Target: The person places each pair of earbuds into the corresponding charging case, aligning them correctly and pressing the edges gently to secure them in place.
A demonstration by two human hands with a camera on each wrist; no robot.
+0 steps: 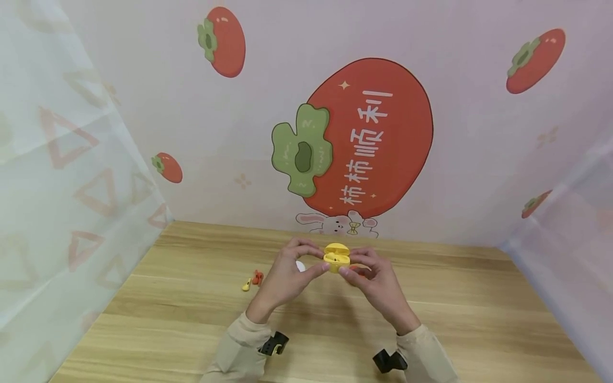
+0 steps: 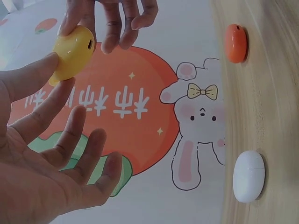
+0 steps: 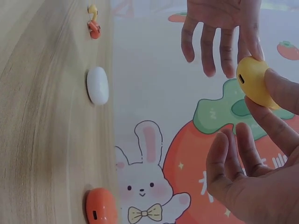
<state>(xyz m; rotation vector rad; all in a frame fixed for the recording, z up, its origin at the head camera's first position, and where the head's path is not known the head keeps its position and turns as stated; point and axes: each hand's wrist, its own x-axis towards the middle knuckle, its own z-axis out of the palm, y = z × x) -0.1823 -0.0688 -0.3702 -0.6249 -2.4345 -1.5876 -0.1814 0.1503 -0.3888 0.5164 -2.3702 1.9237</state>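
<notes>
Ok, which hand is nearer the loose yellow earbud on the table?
Left. The left hand is raised, to the right of the yellow earbud, pinching the yellow case; the right hand is farther right, on the case's other side.

At the lower middle of the head view, a beige sleeve covers the left forearm, its fabric loose and creased, with a cuff ending at the wrist. Toward the lower right, a matching beige sleeve covers the right forearm. Beside the left cuff sits a small black wrist mount, blocky in outline, with a yellowish patch on it; beside the right cuff is another angular black mount. Both the left hand and right hand are bare, with slender fingers.
</notes>
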